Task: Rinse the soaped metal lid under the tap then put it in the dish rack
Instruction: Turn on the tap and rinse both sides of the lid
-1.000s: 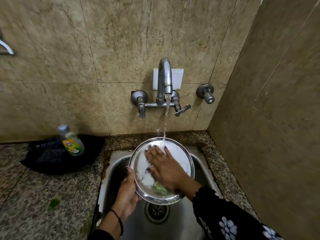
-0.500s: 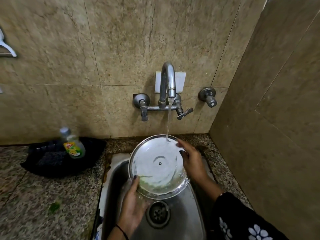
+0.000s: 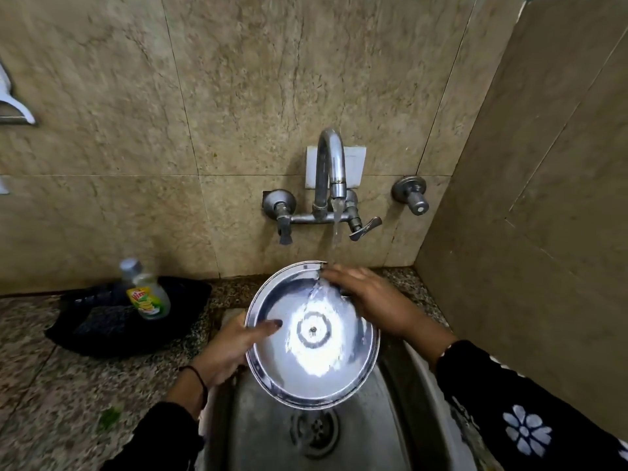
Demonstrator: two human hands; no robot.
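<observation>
Beige stone-tile walls meet in a corner above a speckled granite bench (image 3: 68,379) with a steel sink (image 3: 401,396) let into it. The metal lid (image 3: 312,338) sits tilted over the sink, inner face up, its far rim under the tap (image 3: 331,171); the stream strikes near that rim and sheets across the centre. Your left hand (image 3: 227,348) grips the left rim, thumb lying on the inner face and fingers behind the lid. Your right hand (image 3: 370,300) rests at the upper right rim, fingers spread and laid flat just beside the stream.

Compared with a second ago, your right hand has left the lid's centre and moved to the edge, and the green residue and white suds seen low on the face are gone; the metal now reads clean and bright. Judged from this, the inner face is nearly rinsed. The outer face is hidden, so its state cannot be told.

Around the sink: a dish-soap bottle (image 3: 146,294) stands on a black tray (image 3: 112,321) at the left, well apart from the lid. The drain (image 3: 314,433) lies below. No dish rack is in view, so you will need to look beyond this frame.
</observation>
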